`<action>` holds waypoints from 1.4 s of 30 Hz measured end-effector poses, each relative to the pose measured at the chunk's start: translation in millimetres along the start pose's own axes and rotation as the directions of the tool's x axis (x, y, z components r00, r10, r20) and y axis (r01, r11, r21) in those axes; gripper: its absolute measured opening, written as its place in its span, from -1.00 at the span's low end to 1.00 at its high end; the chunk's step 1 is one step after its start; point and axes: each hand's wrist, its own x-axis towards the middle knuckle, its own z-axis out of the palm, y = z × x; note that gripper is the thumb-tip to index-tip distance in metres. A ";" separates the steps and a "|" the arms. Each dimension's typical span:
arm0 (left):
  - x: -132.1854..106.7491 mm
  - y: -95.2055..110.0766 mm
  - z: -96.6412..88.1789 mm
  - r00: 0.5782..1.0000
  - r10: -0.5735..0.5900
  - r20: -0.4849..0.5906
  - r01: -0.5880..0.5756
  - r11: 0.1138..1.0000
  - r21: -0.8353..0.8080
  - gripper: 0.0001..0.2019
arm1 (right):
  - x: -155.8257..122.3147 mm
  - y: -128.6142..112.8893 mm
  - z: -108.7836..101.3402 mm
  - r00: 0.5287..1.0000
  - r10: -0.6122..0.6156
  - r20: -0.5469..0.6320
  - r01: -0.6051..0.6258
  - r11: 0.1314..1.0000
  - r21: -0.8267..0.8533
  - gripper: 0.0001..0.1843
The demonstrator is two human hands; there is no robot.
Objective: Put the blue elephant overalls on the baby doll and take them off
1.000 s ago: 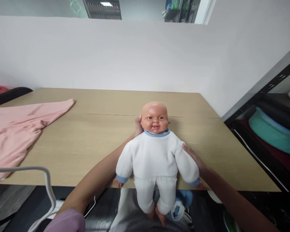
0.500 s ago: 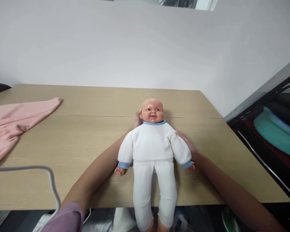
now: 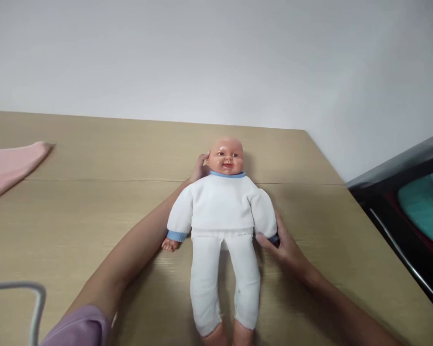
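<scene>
A bald baby doll [image 3: 221, 202] in a white top with blue trim and white trousers lies face up, its head toward the wall. My left hand [image 3: 201, 168] is tucked behind the doll's head and neck. Its thumb shows beside the head, while the other fingers are mostly hidden. At the doll's sleeve cuff on the right of the picture, my right hand [image 3: 286, 247] is closed around the forearm, thumb in front and fingers at the outer side. The doll's small hand there is covered.
Pink cloth [image 3: 12, 168] lies on the wooden table [image 3: 111, 149] at the left. A grey cable [image 3: 39, 300] curves in at the lower left. Beyond the table's right edge, a black rack [image 3: 378, 202] holds a teal item [image 3: 423, 209]. A white wall [image 3: 202, 57] rises behind.
My right hand has moved down from the doll's upper arm to its cuff. The doll's legs now appear over the tabletop rather than past its front edge. The camera view has shifted.
</scene>
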 end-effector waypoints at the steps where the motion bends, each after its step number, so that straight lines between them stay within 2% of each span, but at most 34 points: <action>1: 1.6 3.9 -1.2 0.999 -0.038 -0.015 0.039 0.999 0.024 -0.27 | -1.3 1.5 0.0 1.000 -0.026 0.007 0.027 0.997 -0.066 0.01; 3: 4.2 10.2 -2.8 0.991 -0.121 -0.063 0.126 0.990 0.069 -0.26 | -2.8 4.1 -0.9 0.997 -0.077 -0.002 0.075 0.977 -0.199 -0.06; 5: 6.4 14.6 -3.6 0.986 -0.147 -0.084 0.155 0.984 0.088 -0.27 | -2.6 6.8 -2.4 0.993 -0.102 -0.055 0.080 0.949 -0.304 -0.18; 8: 8.4 17.9 -5.0 0.986 -0.165 -0.027 0.166 0.983 0.074 -0.30 | -0.8 11.2 -3.8 0.990 -0.102 -0.095 0.061 0.930 -0.363 -0.30; 12: 8.9 20.0 -8.3 0.986 -0.146 0.081 0.139 0.987 0.082 -0.34 | 0.7 12.8 -4.8 0.989 -0.117 -0.090 0.076 0.927 -0.367 -0.38; 20: 6.0 22.1 -7.7 0.989 -0.077 0.124 0.053 0.981 0.187 -0.28 | 0.9 15.3 -9.9 0.978 -0.199 -0.062 0.154 0.889 -0.431 -0.45; 26: -2.3 18.2 0.0 0.997 -0.046 0.058 0.028 0.959 0.281 -0.40 | 2.4 16.7 -10.9 0.970 -0.239 -0.038 0.193 0.860 -0.472 -0.48; 33: -1.7 18.9 4.9 0.998 -0.042 0.036 0.030 0.958 0.284 -0.40 | 2.2 14.9 -12.6 0.971 -0.240 -0.012 0.206 0.857 -0.473 -0.48; 39: 3.1 16.2 -0.6 0.981 0.167 -0.094 -0.130 0.939 0.317 -0.45 | 3.2 12.6 -13.2 0.968 -0.249 -0.004 0.219 0.858 -0.465 -0.50; 42: 3.5 15.7 -3.1 0.978 0.182 -0.101 -0.140 0.935 0.325 -0.44 | 3.5 12.7 -13.6 0.967 -0.256 0.000 0.226 0.851 -0.473 -0.50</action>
